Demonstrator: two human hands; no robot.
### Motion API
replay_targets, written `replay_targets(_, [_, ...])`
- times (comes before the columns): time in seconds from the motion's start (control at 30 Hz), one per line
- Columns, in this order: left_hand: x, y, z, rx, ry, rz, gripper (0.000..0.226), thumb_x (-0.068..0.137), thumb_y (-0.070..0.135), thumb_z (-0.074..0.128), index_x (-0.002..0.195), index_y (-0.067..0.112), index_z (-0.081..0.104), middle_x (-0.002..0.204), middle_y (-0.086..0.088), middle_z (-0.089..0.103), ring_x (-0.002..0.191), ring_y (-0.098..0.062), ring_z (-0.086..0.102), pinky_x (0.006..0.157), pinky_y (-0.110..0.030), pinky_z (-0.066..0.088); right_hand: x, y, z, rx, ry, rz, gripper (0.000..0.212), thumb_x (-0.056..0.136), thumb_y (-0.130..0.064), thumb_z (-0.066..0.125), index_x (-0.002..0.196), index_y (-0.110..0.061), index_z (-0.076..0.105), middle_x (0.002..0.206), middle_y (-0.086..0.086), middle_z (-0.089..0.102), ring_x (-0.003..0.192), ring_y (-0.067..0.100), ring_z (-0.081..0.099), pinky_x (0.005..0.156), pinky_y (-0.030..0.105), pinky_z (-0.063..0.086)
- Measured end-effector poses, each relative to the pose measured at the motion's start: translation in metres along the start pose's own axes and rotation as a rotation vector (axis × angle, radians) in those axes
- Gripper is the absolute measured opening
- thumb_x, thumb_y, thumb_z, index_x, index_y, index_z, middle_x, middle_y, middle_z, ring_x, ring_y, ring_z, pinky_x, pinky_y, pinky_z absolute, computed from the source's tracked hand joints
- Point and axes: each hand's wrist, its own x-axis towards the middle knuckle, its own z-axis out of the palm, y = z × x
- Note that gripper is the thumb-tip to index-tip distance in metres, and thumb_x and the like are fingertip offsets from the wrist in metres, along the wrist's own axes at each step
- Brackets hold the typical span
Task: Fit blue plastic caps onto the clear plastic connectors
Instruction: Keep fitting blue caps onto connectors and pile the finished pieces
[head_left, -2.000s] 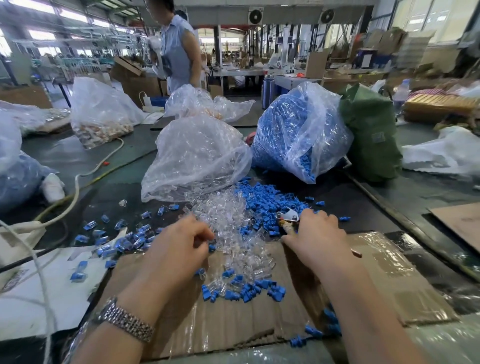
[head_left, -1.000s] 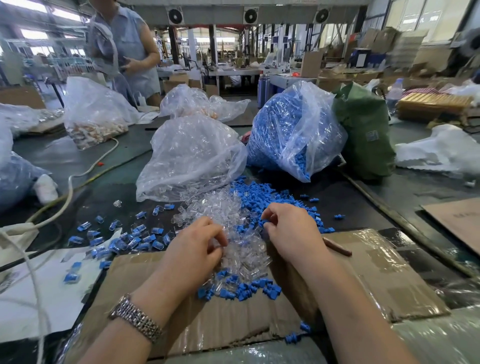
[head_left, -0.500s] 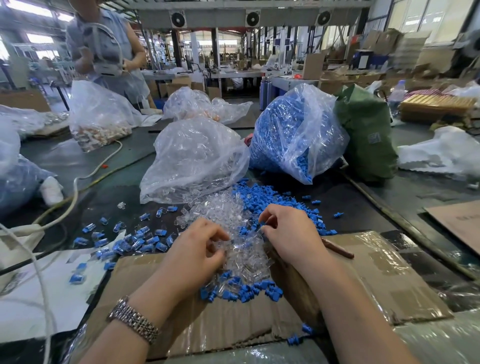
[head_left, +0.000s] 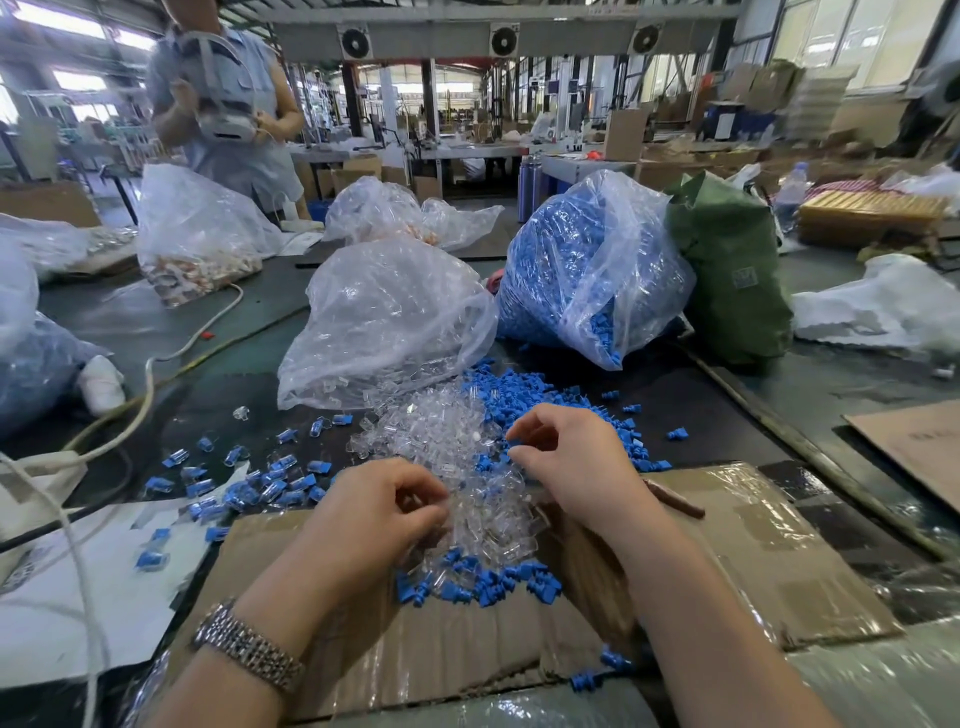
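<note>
A heap of clear plastic connectors lies at the table's middle and spills onto a taped cardboard sheet. Loose blue caps lie behind and right of it. More blue caps sit at its near edge. Capped connectors are scattered to the left. My left hand rests on the heap's near left side, thumb pressed to curled fingers; anything pinched there is hidden. My right hand hovers over the heap's right side, thumb and forefinger apart, beside blue caps.
Behind the heap stand a bag of clear connectors, a bag of blue caps and a green bag. A brown stick lies by my right wrist. White cables run at left. A person stands at far left.
My right hand has let go of the small white tool, moved left onto the heap, and now spreads thumb and forefinger. My left hand stays at the heap's near left side.
</note>
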Motion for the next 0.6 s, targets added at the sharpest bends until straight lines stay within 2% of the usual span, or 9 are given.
replay_targets(0.1, [0.002,0.000,-0.002,-0.213,0.046,-0.022,0.018,0.091,0.022,0.073,0.102,0.037,0.073,0.087,0.015,0.075,0.082,0.007,0.068,0.071,-0.006,0.050,0.000,-0.002,-0.002,0.247,-0.051,0.021,0.009,0.087,-0.019,0.079,0.091,-0.024,0.073,0.085,-0.002,0.074,0.080,0.011,0.070,0.070,0.022,0.056])
replay_targets(0.17, [0.003,0.001,-0.004,-0.408,0.027,-0.036,0.026,0.091,0.015,0.073,0.108,0.035,0.073,0.092,0.011,0.076,0.083,-0.004,0.072,0.073,-0.012,0.054,-0.002,-0.004,-0.003,0.492,-0.139,0.019,0.010,0.085,-0.013,0.081,0.089,-0.019,0.075,0.081,0.001,0.075,0.074,0.011,0.070,0.064,0.018,0.052])
replay_targets(0.27, [0.004,0.003,-0.005,-0.720,-0.017,-0.101,0.030,0.082,0.007,0.076,0.109,0.015,0.068,0.096,-0.005,0.077,0.089,-0.021,0.075,0.075,-0.024,0.059,-0.004,-0.007,-0.002,0.773,-0.226,-0.008,0.008,0.082,-0.006,0.080,0.084,-0.013,0.076,0.078,0.006,0.075,0.074,0.015,0.073,0.067,0.018,0.055])
replay_targets(0.33, [0.004,0.002,-0.004,-0.837,-0.062,-0.134,0.030,0.075,0.015,0.077,0.104,0.010,0.071,0.095,-0.010,0.077,0.088,-0.022,0.075,0.073,-0.024,0.059,-0.005,-0.009,-0.002,0.854,-0.258,-0.035,0.009,0.083,-0.004,0.078,0.084,-0.012,0.078,0.082,0.013,0.076,0.078,0.021,0.076,0.072,0.022,0.058])
replay_targets(0.4, [0.005,0.001,-0.003,-0.921,-0.092,-0.143,0.025,0.074,0.021,0.077,0.099,0.015,0.077,0.097,-0.014,0.077,0.089,-0.023,0.075,0.072,-0.025,0.059,-0.007,-0.011,-0.001,0.838,-0.272,-0.098,0.010,0.086,-0.003,0.075,0.088,-0.012,0.079,0.084,0.014,0.077,0.080,0.021,0.076,0.073,0.022,0.058])
replay_targets(0.5, [0.006,-0.002,-0.002,-1.032,-0.090,-0.126,0.025,0.077,0.021,0.077,0.101,0.018,0.079,0.104,-0.016,0.077,0.093,-0.024,0.074,0.074,-0.025,0.059,-0.009,-0.013,-0.001,0.639,-0.215,-0.199,0.008,0.090,-0.005,0.073,0.092,-0.013,0.076,0.079,0.003,0.076,0.071,0.008,0.071,0.064,0.015,0.052])
replay_targets(0.6, [0.007,-0.004,-0.002,-1.015,-0.084,-0.094,0.025,0.081,0.021,0.076,0.105,0.018,0.079,0.105,-0.013,0.077,0.091,-0.020,0.074,0.072,-0.023,0.057,-0.010,-0.015,0.001,0.485,-0.163,-0.260,0.008,0.091,-0.009,0.073,0.092,-0.017,0.076,0.077,-0.002,0.074,0.070,0.005,0.066,0.068,0.016,0.050])
